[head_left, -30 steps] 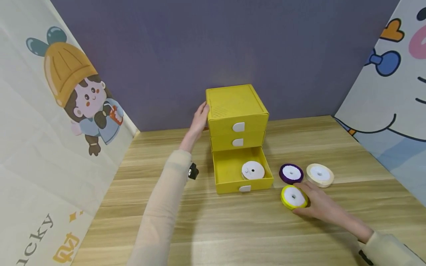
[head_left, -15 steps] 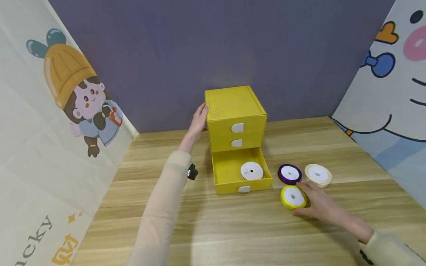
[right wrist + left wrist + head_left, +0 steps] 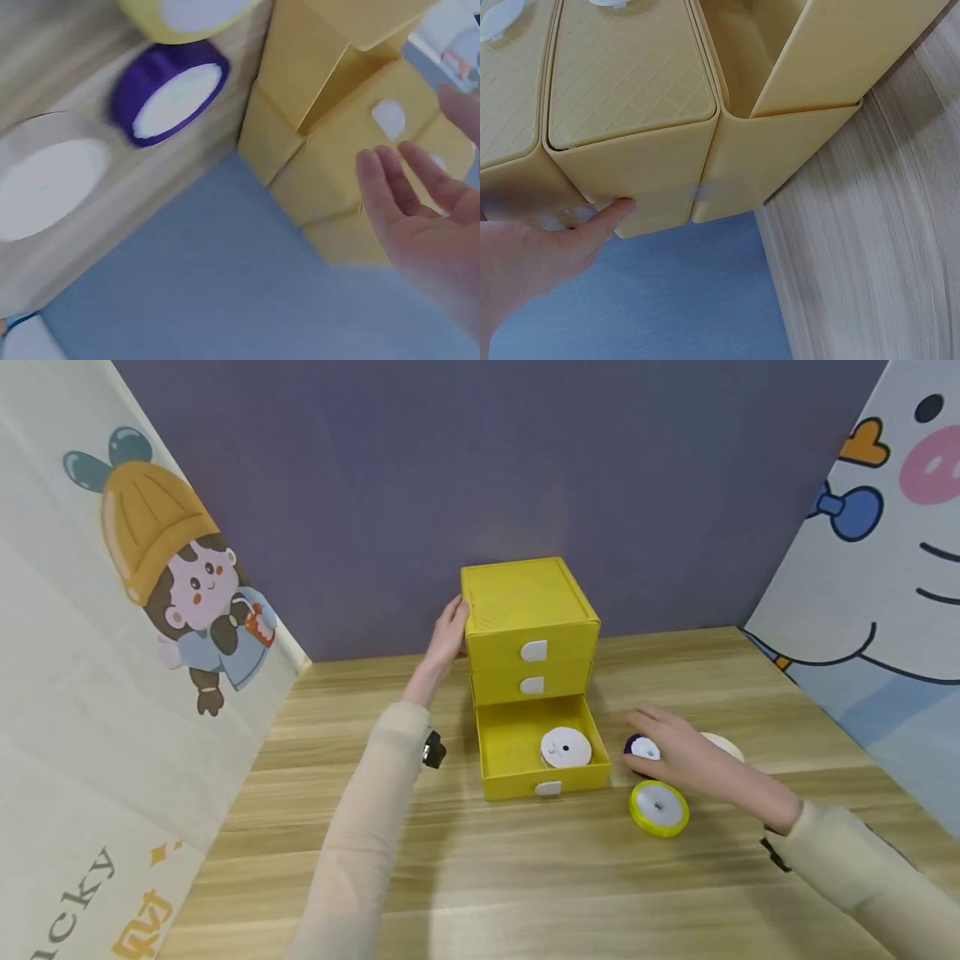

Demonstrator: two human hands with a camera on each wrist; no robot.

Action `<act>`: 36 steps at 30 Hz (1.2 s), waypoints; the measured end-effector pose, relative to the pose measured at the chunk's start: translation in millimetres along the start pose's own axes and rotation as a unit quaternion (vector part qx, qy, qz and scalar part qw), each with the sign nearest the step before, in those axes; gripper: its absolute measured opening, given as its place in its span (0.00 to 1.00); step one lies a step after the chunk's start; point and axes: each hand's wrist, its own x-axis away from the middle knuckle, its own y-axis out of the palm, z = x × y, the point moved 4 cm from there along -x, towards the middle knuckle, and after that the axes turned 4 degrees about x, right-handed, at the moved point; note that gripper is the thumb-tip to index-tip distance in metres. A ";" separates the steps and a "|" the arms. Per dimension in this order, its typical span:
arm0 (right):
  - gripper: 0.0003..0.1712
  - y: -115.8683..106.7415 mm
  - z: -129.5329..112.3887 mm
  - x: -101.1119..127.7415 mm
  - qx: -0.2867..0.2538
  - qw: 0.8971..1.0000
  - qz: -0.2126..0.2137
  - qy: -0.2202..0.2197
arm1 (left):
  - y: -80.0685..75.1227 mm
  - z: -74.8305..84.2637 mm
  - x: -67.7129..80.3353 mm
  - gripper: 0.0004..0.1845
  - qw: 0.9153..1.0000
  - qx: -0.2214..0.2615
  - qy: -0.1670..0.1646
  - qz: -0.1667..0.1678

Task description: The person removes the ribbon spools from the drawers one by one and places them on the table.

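A yellow three-drawer box (image 3: 528, 597) stands against the back wall, its bottom drawer (image 3: 510, 743) pulled out. Inside that drawer lies a white ribbon spool (image 3: 566, 748). My left hand (image 3: 448, 631) rests on the box's left side; in the left wrist view its fingertip touches the side wall. Above the purple ribbon spool (image 3: 643, 748) hovers my right hand (image 3: 678, 752), fingers spread and holding nothing; it partly hides that spool and the cream one (image 3: 723, 745). Nearer the front lies a yellow ribbon spool (image 3: 659, 807). In the right wrist view the purple spool (image 3: 176, 97) is apart from the fingers.
All this stands on a wood-grain table (image 3: 525, 877). Behind it rises a plain dark blue-grey wall (image 3: 360, 510). Cartoon-printed panels close off the left side (image 3: 180, 568) and the right side (image 3: 885, 577).
My right hand has let go of the yellow spool, which stays on the table, and has moved up over the purple one. My left hand has stayed on the box.
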 end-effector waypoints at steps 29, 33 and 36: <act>0.26 90.9 -4.8 -87.7 0.107 0.938 -0.319 -0.086 | 0.5 -1.3 -2.4 0.33 1.000 -0.006 0.002 -0.001; 0.24 92.8 -4.5 -86.1 0.100 0.944 -0.301 -0.094 | 1.0 -1.3 -3.3 0.33 1.000 -0.009 0.004 0.000; 0.22 96.3 -3.4 -85.7 0.093 0.947 -0.293 -0.096 | 0.8 -2.2 -4.0 0.33 1.000 -0.011 0.007 0.005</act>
